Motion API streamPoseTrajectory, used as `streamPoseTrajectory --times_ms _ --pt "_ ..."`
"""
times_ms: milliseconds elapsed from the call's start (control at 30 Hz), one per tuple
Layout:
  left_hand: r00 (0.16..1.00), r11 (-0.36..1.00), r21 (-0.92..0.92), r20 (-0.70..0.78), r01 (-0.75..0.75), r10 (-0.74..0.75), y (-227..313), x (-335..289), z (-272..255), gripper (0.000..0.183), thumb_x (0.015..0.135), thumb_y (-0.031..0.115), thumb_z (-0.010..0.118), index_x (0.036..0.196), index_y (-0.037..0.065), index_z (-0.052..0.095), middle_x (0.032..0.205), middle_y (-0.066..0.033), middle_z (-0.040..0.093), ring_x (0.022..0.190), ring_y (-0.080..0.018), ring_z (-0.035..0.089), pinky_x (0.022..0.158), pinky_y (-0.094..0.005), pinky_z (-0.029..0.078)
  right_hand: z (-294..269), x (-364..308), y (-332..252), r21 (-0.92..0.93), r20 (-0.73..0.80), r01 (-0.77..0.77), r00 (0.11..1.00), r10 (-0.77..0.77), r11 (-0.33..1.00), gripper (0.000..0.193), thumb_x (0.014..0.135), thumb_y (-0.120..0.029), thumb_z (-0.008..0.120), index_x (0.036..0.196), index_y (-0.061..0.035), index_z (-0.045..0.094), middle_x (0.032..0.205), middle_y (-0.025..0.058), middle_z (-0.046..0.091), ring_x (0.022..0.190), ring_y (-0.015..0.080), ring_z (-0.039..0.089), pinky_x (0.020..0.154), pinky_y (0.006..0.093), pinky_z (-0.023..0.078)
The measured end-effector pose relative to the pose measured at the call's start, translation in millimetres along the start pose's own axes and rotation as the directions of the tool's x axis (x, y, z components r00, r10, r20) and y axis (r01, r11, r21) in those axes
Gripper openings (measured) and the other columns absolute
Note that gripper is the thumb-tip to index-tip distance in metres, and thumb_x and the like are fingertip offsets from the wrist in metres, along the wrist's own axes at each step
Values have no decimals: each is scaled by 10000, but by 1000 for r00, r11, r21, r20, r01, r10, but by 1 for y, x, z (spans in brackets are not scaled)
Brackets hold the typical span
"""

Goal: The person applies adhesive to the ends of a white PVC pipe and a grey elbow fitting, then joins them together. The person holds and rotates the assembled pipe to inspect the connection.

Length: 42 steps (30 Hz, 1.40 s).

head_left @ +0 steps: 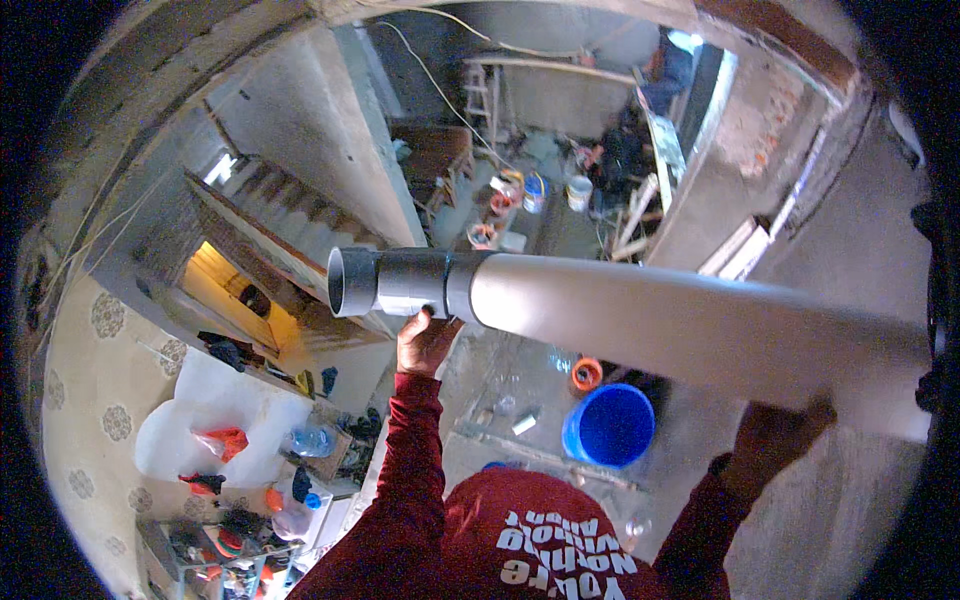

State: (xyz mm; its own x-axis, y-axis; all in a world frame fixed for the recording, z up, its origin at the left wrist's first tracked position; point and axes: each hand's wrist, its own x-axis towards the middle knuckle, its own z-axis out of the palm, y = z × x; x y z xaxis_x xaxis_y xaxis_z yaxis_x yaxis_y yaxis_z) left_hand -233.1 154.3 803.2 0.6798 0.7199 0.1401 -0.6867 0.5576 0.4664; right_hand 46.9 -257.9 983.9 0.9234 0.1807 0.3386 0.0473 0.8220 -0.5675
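A long, thick grey plastic pipe (600,300) stretches across the view at chest height, running out to the right edge. On its left end sits a dark grey pipe fitting (415,275) with a pale label and an open round mouth. My left hand (428,345) grips this fitting from below, thumb on the near side and fingers partly hidden behind it. Farther right, my right hand (780,440) is closed against the pipe's underside, in shadow and slightly blurred. Both arms wear dark red sleeves.
Below the pipe stand a blue bucket (608,425) and a small orange container (587,374) on the concrete floor. More buckets (535,193) and leaning planks (738,248) lie beyond. Stairs (290,205) rise at left; a cluttered shelf (200,545) stands lower left.
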Motion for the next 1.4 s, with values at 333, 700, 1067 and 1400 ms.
streamPoseTrajectory --times_ms 333,700,1067,1400 --pt "853 901 33 -339 432 -397 -73 -20 -38 542 893 464 765 1317 168 604 1260 -79 659 1110 -290 637 883 -478 554 -8 18 58 -613 39 115 993 -115 782 455 887 -109 718 1320 -123 583 1233 238 632 1113 506 593 1014 621 440" --pt "486 593 -183 -412 784 -771 -129 -29 -98 628 852 564 784 1284 140 617 1162 -113 679 939 -293 669 713 -455 585 42 12 89 -470 -126 -59 992 -1 881 690 780 -63 828 1380 -74 489 1278 69 575 1178 246 560 1043 419 476" --pt "302 327 21 -444 945 -843 -217 -49 -140 731 878 745 617 1214 96 604 1035 -117 697 846 -272 684 718 -421 595 44 10 118 -833 -57 52 982 -179 551 897 621 -165 966 1337 4 453 1235 144 607 1102 288 602 992 421 506" --pt "245 -3 996 -24 87 -969 -202 -149 -142 404 873 343 754 1139 39 731 1034 -152 751 854 -319 734 789 -431 580 -59 14 127 -954 -123 -48 964 -237 297 1116 534 -325 1007 1366 25 352 1273 215 519 1169 355 556 984 475 490"
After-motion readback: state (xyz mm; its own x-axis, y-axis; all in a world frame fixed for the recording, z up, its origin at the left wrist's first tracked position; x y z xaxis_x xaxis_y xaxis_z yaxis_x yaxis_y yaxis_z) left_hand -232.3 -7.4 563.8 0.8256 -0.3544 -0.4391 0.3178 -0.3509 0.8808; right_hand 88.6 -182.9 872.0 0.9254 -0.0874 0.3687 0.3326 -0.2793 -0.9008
